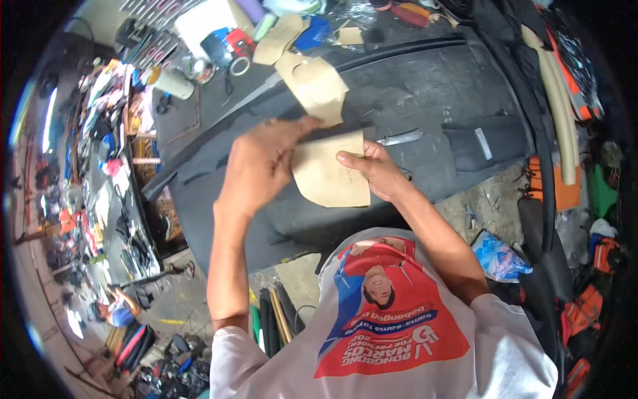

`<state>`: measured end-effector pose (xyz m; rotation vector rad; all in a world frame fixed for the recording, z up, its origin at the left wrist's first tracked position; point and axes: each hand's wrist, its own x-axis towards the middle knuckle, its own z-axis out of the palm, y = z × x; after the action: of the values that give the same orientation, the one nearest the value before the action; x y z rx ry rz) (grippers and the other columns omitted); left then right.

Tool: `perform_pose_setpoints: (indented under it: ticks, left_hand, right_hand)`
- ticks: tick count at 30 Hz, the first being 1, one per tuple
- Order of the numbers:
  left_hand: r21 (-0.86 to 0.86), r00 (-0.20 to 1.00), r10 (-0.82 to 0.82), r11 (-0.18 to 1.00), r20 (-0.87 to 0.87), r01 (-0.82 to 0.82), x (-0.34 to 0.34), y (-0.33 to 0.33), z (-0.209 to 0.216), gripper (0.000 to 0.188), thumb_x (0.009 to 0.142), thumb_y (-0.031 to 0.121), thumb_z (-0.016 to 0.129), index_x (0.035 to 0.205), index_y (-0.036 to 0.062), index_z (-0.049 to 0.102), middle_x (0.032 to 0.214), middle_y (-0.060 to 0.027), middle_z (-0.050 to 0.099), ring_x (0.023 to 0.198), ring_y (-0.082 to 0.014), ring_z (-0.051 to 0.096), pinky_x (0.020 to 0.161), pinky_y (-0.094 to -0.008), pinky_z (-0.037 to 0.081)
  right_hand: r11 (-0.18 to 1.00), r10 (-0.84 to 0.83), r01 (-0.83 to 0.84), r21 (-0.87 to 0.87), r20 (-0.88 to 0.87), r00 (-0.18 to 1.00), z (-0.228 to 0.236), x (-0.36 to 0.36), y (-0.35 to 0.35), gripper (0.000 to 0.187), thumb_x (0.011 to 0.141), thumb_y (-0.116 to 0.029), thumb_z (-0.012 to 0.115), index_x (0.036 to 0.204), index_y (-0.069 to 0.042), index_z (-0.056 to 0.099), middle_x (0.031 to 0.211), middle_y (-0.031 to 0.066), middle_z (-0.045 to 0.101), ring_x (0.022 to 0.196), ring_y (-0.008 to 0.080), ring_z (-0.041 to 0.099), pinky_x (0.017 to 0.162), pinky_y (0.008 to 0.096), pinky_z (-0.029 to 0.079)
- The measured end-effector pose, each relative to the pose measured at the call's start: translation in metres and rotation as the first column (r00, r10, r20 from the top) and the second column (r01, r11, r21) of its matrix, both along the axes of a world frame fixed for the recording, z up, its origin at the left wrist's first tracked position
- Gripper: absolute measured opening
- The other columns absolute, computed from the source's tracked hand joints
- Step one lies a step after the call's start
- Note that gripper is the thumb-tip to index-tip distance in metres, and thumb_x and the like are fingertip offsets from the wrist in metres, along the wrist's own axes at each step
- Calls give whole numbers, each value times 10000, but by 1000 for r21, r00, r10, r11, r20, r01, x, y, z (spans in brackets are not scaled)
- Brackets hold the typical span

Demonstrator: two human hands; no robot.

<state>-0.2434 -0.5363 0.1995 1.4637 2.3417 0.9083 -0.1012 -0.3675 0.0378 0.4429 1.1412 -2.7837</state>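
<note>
A tan cardboard pattern piece [329, 174] with a rounded lower-left corner and faint handwriting is held above the dark sheet material [425, 100] on the table. My right hand [380, 174] pinches its right edge, thumb on top and fingers underneath. At its left edge is my left hand [259, 159], fingers bent and slightly blurred, reaching over the upper left corner. Whatever lies between those fingers is hidden. Just beyond the hands lies another tan cardboard piece [319, 86] with a notch. A knife [402, 137] rests to the right of my right hand.
Further cardboard [279, 40], a tape roll [240, 66] and a pale bottle [171, 83] stand at the far left of the table. A small pale strip [483, 143] lies on a dark piece at right. Rolled material [558, 106] stands beyond the table's right edge.
</note>
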Motion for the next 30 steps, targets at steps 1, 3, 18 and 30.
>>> perform_pose_setpoints:
  ticks: [1, 3, 18, 30]
  left_hand:
    - [15, 1000, -20, 1000, 2, 20, 5, 4, -8, 424, 820, -113, 596, 1202, 16, 727, 1139, -154, 746, 1035, -339, 709, 940, -356, 542]
    - [108, 985, -87, 989, -152, 104, 22, 13, -24, 561, 679, -158, 541, 1163, 35, 749, 1200, -128, 741, 1154, -331, 677, 1030, -402, 513]
    - [160, 991, 132, 979, -15, -128, 92, 146, -54, 627, 690, -94, 640, 1291, 73, 703, 1447, -146, 597, 1401, -357, 492, 1151, -505, 409]
    - [154, 272, 293, 369, 917, -917, 98, 253, -135, 534, 939, -95, 678, 1446, 27, 562, 1415, -58, 565, 1132, -130, 588, 953, -268, 495]
  right_hand:
    - [997, -72, 73, 13, -30, 997, 0, 2, 4, 342, 978, -101, 706, 1306, -22, 654, 1177, 52, 743, 1012, 148, 716, 924, 319, 572]
    - [979, -197, 201, 31, -98, 975, 4, 9, 15, 306, 1010, -130, 671, 1298, -25, 657, 1185, 69, 740, 997, 162, 726, 902, 329, 585]
    - [944, -275, 268, 190, 9, 961, 31, 34, 160, 375, 1041, -126, 626, 1397, -41, 550, 1282, 91, 671, 1120, 171, 663, 986, 340, 539]
    - [896, -433, 423, 131, 51, 900, -9, -33, 194, 486, 1015, -140, 689, 1448, -56, 483, 1315, 63, 621, 1192, 148, 565, 1053, 300, 427]
